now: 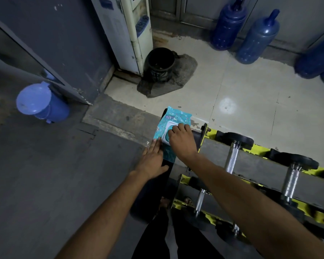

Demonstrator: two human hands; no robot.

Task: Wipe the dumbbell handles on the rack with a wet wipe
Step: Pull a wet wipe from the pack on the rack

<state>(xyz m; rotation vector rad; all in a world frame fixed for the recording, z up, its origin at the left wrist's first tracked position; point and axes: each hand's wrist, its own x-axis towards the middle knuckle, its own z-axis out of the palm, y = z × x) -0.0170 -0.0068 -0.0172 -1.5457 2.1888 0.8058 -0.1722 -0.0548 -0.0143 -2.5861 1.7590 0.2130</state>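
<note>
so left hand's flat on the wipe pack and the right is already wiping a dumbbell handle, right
Not quite. The left hand does lie flat on the wipe pack, but the right hand is not on a dumbbell handle. Its fingers are curled on the pack's lid, as the head view shows.

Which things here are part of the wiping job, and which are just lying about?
Job: wipe pack; left hand pressing it; right hand curled at its lid; dumbbell handles; rack.
Lying about: blue lidded bin; black basket; blue water bottles; water dispenser.
</note>
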